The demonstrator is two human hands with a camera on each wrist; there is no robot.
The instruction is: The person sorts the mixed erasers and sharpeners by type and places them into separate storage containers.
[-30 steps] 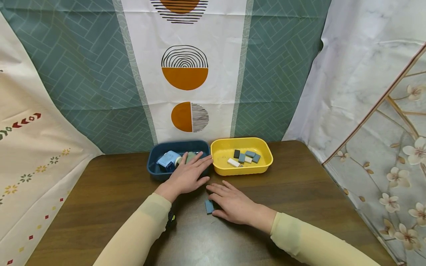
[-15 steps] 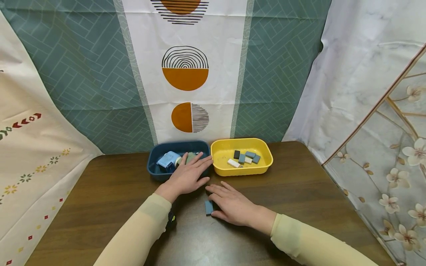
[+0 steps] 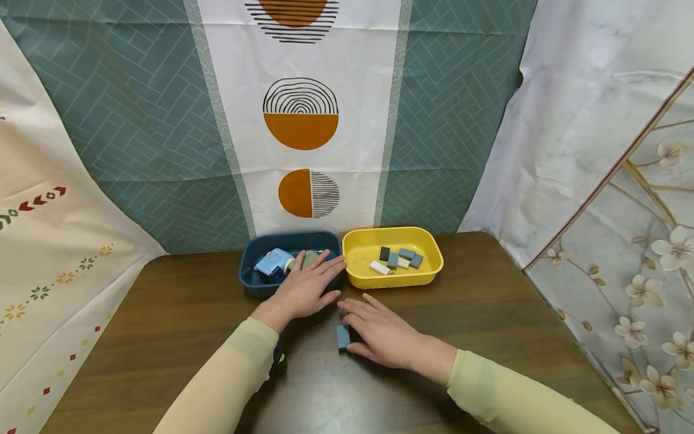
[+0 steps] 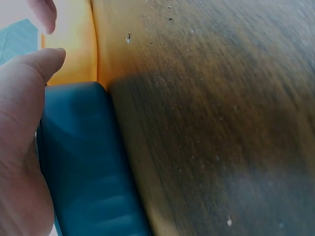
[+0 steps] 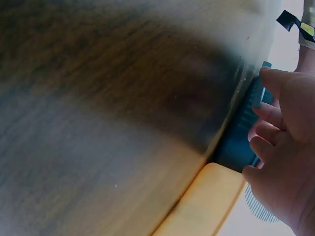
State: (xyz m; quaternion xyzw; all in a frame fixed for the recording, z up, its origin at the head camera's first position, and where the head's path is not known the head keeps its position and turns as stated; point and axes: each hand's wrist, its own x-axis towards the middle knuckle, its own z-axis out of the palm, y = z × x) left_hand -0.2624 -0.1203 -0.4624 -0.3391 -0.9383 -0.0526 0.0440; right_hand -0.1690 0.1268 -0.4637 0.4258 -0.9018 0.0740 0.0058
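Note:
My left hand (image 3: 303, 290) reaches over the front right of a navy bin (image 3: 255, 286), its fingers spread and fairly straight. In the left wrist view its thumb (image 4: 49, 61) stands above the bin's corner, with nothing between thumb and fingers. Inside the bin lie a light-blue item (image 3: 273, 260), a dark-blue item (image 3: 276, 275) and a green item (image 3: 311, 258), partly covered by my hand. My right hand (image 3: 387, 337) pinches a small flat blue-grey block (image 3: 343, 338) between thumb and fingers, over the table in front of the bins. The right wrist view shows the block (image 5: 259, 93) edge-on.
Touching the navy bin's right side is a yellow bin (image 3: 393, 281) with several small blocks (image 3: 393, 260) in blue-grey, white and dark. Both stand at the back edge of the brown table (image 3: 488, 325). A patterned cloth (image 3: 455, 150) hangs behind it.
My right hand and the blue-grey block have shifted very slightly to the right. The left hand keeps its place over the navy bin. The view has tilted a little.

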